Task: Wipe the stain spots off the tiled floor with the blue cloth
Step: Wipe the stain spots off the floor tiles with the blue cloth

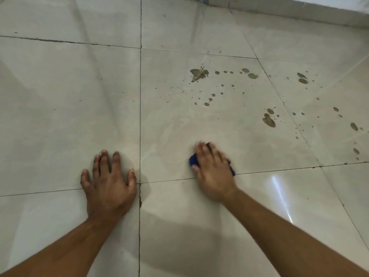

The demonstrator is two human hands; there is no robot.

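My right hand [212, 168] lies flat on the blue cloth [193, 160], pressing it onto the pale tiled floor [171, 120] near a grout line; the hand is motion-blurred and hides most of the cloth. My left hand [108, 179] rests palm down on the floor with its fingers spread, holding nothing. Brown stain spots lie ahead and to the right: a large splat [197, 73], a blotch [269, 120], and several small drops scattered between and beyond them [303, 80].
A white wall base [299, 12] runs along the top right. Dark grout lines cross the floor [140, 96]. A bright light reflection [281, 196] shines on the tile to the right of my right arm.
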